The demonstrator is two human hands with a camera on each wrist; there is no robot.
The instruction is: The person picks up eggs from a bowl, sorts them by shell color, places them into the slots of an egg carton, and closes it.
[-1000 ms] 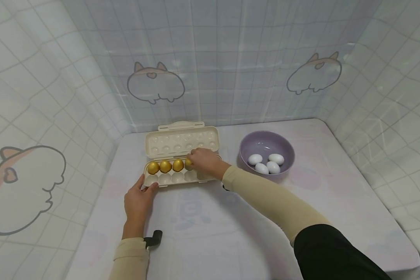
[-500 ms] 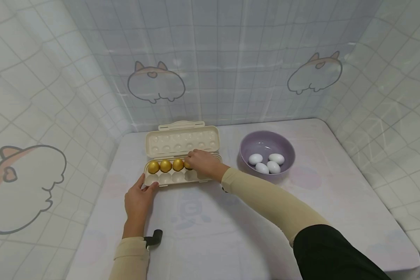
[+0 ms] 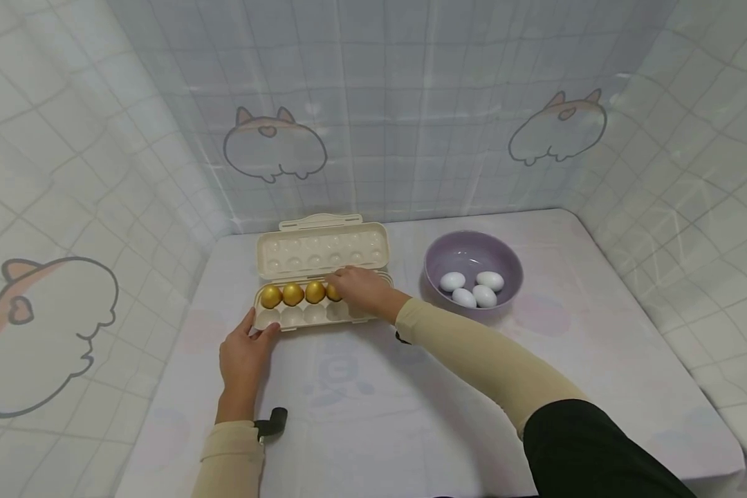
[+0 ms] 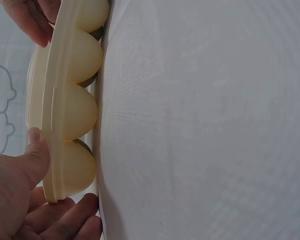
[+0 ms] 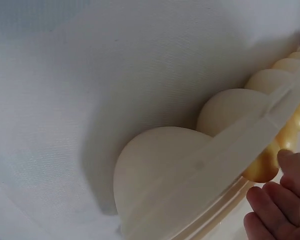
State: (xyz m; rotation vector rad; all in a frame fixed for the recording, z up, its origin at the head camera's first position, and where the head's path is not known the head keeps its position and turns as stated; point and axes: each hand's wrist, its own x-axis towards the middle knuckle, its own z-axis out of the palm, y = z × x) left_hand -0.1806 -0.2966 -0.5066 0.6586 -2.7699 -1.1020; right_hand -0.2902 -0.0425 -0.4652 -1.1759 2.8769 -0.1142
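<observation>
An opened cream egg carton (image 3: 315, 316) stands on the table with its lid leaning back; four gold eggs (image 3: 292, 294) sit in its back row. My left hand (image 3: 244, 360) grips the carton's left end; in the left wrist view its thumb (image 4: 35, 155) lies on the rim and its fingers (image 4: 70, 220) curl below. With its fingertips on the fourth gold egg (image 3: 333, 292), my right hand (image 3: 364, 290) hides the back row's right end. In the right wrist view the thumb touches that gold egg (image 5: 262, 167), other fingers (image 5: 275, 205) curled close by.
A purple bowl (image 3: 473, 245) holding several white eggs (image 3: 484, 296) stands right of the carton on the cloth-covered table (image 3: 336, 443). Tile-patterned curtains (image 3: 398, 104) rise behind and at both sides. A black device is strapped to the left wrist.
My right hand has moved slightly left and lowered the fourth gold egg level with the other three. My left hand keeps its grip on the carton's left end.
</observation>
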